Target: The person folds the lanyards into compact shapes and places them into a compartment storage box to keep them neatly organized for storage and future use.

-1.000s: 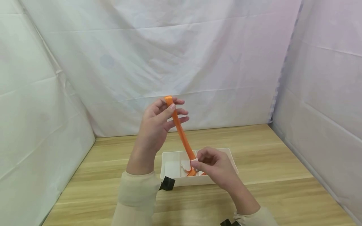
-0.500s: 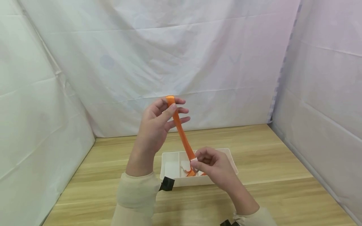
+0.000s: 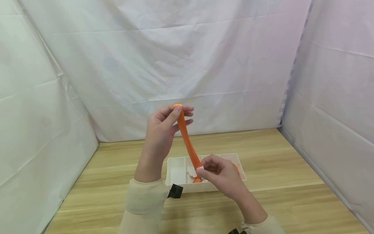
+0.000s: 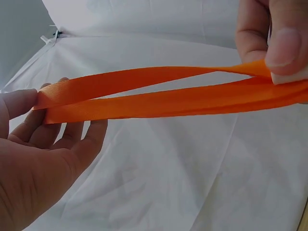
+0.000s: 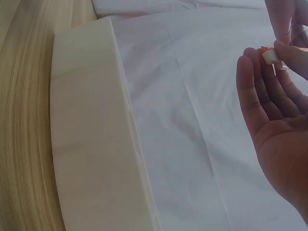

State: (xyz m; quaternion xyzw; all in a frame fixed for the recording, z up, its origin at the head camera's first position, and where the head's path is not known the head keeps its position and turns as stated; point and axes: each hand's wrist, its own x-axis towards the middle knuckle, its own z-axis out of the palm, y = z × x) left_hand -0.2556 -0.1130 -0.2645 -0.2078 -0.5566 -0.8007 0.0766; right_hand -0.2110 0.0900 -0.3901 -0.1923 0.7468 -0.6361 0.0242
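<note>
An orange ribbon [image 3: 187,139] is stretched, doubled over, between my two hands above a white compartment box [image 3: 175,174]. My left hand [image 3: 178,111] pinches its folded upper end between thumb and fingers; the left wrist view shows the two layers of the ribbon [image 4: 159,94] running from my left hand [image 4: 41,103]. My right hand [image 3: 204,169] pinches the lower part, where a small white piece [image 3: 200,168] sits on the ribbon. In the right wrist view the white piece [image 5: 270,56] lies at the fingertips of my right hand [image 5: 272,62].
The white box [image 5: 91,134] stands on a light wooden table [image 3: 277,162], with loose orange ribbon [image 3: 197,178] in a middle compartment. White cloth walls [image 3: 175,65] close in the back and both sides.
My left hand has sunk a little and drifted right, so the ribbon's top sits lower. My right hand has shifted slightly down over the box, still pinching the ribbon.
</note>
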